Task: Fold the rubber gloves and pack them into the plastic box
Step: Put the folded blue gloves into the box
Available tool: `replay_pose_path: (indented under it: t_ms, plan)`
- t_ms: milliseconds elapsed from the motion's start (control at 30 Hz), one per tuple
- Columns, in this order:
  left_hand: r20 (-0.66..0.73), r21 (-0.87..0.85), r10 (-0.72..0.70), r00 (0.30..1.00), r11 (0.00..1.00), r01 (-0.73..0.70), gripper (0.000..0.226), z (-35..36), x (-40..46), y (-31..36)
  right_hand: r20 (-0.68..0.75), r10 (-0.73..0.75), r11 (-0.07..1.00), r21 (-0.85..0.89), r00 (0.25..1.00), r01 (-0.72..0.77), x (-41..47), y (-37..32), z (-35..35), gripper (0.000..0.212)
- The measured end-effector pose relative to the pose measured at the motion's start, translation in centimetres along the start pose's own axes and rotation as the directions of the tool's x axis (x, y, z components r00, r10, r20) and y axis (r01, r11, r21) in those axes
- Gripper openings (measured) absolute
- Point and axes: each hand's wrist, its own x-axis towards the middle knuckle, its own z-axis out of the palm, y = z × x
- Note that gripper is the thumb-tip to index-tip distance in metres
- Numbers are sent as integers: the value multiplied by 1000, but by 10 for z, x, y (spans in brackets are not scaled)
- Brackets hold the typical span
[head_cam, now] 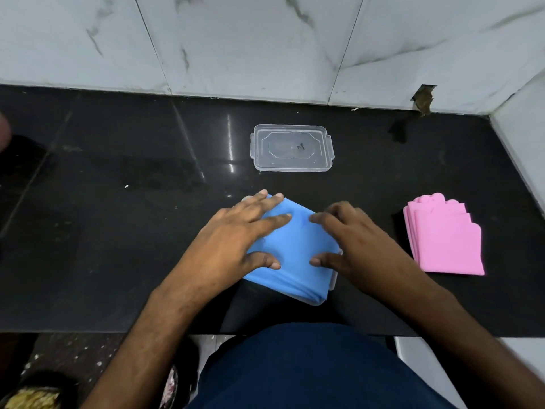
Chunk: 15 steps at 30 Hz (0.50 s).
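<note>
We press the folded blue gloves (295,246) down into the plastic box (331,283) with left hand (236,240) and right hand (354,240), fingers spread flat, so they settle. Pink gloves (445,240) wait right; the lid (292,149) lies far.

I see a glossy black stone counter (118,231) with glare streaks and a veined, polished marble wall (250,39). The lid (292,149) is clear smooth plastic; the blue gloves (295,249) and pink gloves (445,240) look like matt, smooth rubber.
</note>
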Motion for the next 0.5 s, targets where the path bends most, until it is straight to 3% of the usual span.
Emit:
replay_pose_path:
  t_ms: [100, 267, 500]
  plan:
    - [175, 202, 42, 984, 976, -78, 65, -5, 10, -2, 163, -42, 995, -82, 986, 56, 1, -7, 7, 82]
    - [363, 233, -17, 932, 970, -73, 47, -14, 18, -6, 188, 7, 991, -131, 982, 18, 1, -13, 15, 84]
    - [435, 120, -18, 900, 992, -38, 72, -8, 29, -16, 158, 35, 987, -158, 987, -10, 6, -25, 24, 92]
